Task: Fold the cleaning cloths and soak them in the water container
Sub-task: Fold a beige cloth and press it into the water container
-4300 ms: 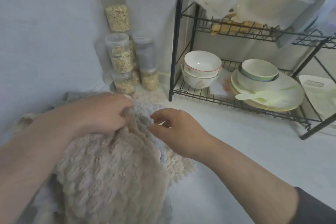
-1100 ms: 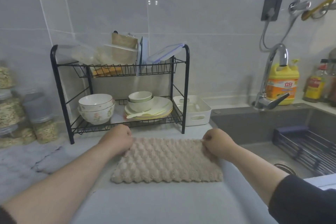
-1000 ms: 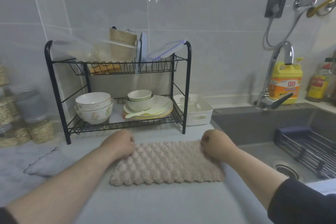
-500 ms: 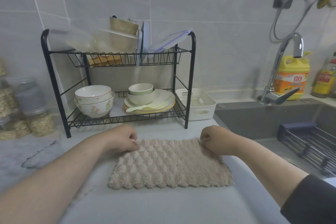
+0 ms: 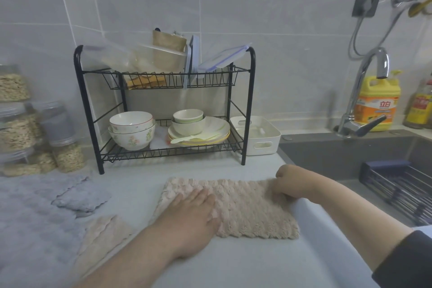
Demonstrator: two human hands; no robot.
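**Cloth lies crosswise under both hands, long axis left to right**

The bench [image 5: 233, 264] fills the lower frame. At right the sink [image 5: 327, 159] drops away, its edge passing just under my right forearm. The black dish rack [image 5: 163, 153] stands at upper centre, behind the work and clear of it. Grey cloths [image 5: 77, 196] spread along the left edge, with a spare beige cloth [image 5: 102, 234] below them, both apart from the one in hand.

The beige cloth [image 5: 254, 215] lies flat at centre, its right end close to the sink's lip. The white tub [image 5: 271, 140], which I take for the water container, sits beyond it in the middle right of the frame, between rack leg and sink, and nothing stands between.

My left hand [image 5: 194, 217] lies flat, fingers straight, pressing the cloth's left half. My right hand [image 5: 288, 181] is curled on the far right corner, gripping it. It is nearer the free end, so I judge the fold goes right over left.
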